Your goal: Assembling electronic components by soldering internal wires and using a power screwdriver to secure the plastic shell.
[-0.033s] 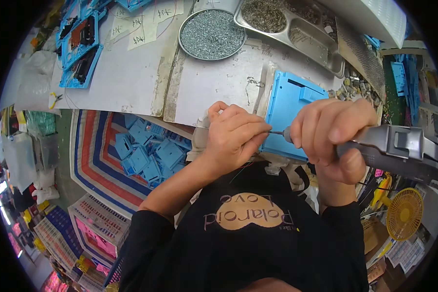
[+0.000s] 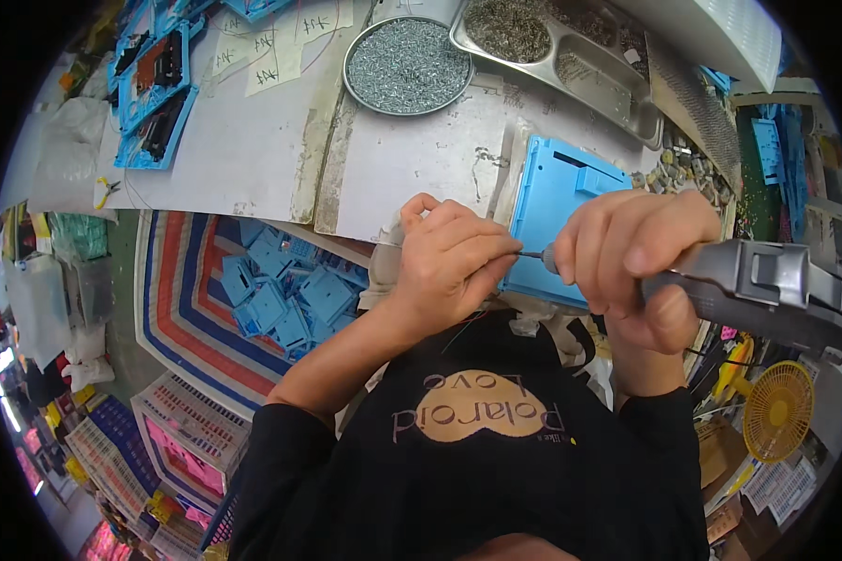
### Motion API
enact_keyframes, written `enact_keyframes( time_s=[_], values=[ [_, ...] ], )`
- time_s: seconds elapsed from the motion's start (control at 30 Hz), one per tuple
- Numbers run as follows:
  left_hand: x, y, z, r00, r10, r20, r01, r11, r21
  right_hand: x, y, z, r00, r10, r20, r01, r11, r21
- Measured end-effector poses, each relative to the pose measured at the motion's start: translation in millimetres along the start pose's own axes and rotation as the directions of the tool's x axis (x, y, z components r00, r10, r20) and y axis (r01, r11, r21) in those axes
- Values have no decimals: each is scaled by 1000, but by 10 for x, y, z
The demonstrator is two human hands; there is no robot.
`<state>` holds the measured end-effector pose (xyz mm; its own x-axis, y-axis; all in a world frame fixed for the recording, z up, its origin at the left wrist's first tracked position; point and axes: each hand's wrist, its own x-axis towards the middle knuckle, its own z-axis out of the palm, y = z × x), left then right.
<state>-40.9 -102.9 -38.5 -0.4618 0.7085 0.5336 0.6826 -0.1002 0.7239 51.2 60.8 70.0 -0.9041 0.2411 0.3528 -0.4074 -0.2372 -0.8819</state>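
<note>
My right hand (image 2: 631, 262) is wrapped round a dark grey electric screwdriver (image 2: 748, 304) lying nearly level. Its thin bit (image 2: 530, 254) points left, over the near part of a light-blue plastic panel (image 2: 547, 201) at the table's front edge. At the bit's tip, the thumb and fingers of my left hand (image 2: 454, 257) are pinched together. Whatever they hold, if anything, is hidden by the fingers. A raised block and a dark slot show on the panel's far side.
Small silvery metal pieces fill a round dish (image 2: 407, 70) at the back. Right of it stands a compartmented metal tray (image 2: 617, 107) with brownish small parts. Blue assemblies with wires (image 2: 154, 103) lie far left. Below the table, a striped bag (image 2: 173, 290) holds blue casings. A yellow fan (image 2: 778, 411) is at right.
My right hand and the screwdriver have shifted very slightly left. My left hand and the blue panel look unmoved.
</note>
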Motion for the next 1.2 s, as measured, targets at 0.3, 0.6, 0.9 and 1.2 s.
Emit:
enact_keyframes(
  time_s=[0.3,0.6,0.9,1.2],
  values=[
    [239,3,-149,944,104,312,-59,987,-149,-283,48,14,999,51,2,-51,992,112],
    [178,-32,-52,873,57,485,-119,988,98,-388,315,128,979,-124,163,164,953,-254],
    [162,-31,-33,877,20,481,-52,997,52,-446,352,16,993,-34,116,65,959,-275],
    [115,43,-180,941,31,338,42,978,-205,-375,-71,8,999,41,20,-44,986,160]
  ],
)
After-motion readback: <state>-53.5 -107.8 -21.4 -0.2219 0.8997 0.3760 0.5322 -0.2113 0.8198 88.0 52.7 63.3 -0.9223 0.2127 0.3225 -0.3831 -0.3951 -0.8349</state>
